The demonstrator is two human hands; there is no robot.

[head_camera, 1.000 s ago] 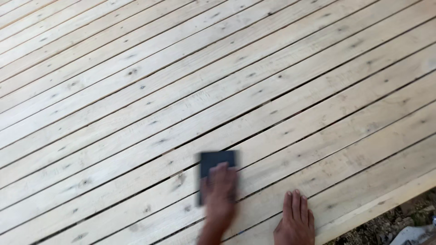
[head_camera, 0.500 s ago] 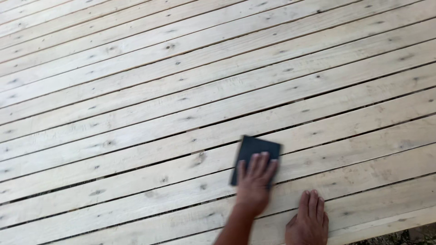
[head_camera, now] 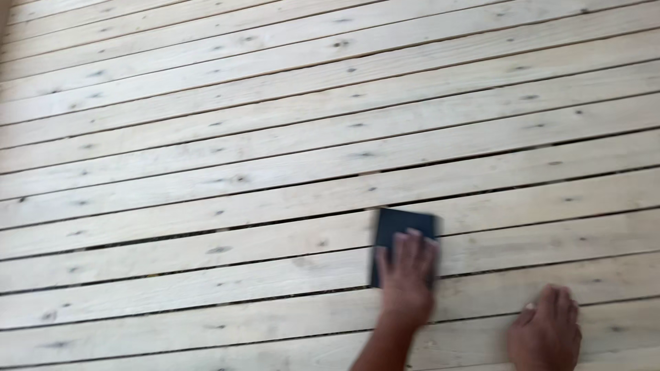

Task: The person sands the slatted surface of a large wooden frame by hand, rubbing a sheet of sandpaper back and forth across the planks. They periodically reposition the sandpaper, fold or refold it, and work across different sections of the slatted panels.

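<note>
A dark rectangular sanding block [head_camera: 400, 227] lies flat on the pale wooden deck boards [head_camera: 275, 172], spanning a gap between two planks. My left hand [head_camera: 407, 275] presses down on the block's near half, fingers spread over its top, forearm coming in from the bottom edge. To the right, my right hand [head_camera: 546, 336] rests palm down on a nearer plank, apart from the block and holding nothing.
Long light planks with dark knots and narrow gaps run across the whole view, tilted slightly up to the right. Nothing else lies on the boards in view.
My left hand has slid the dark block to the right along the planks. The right hand has stayed planted on the near plank, and the view has shifted with the motion.
</note>
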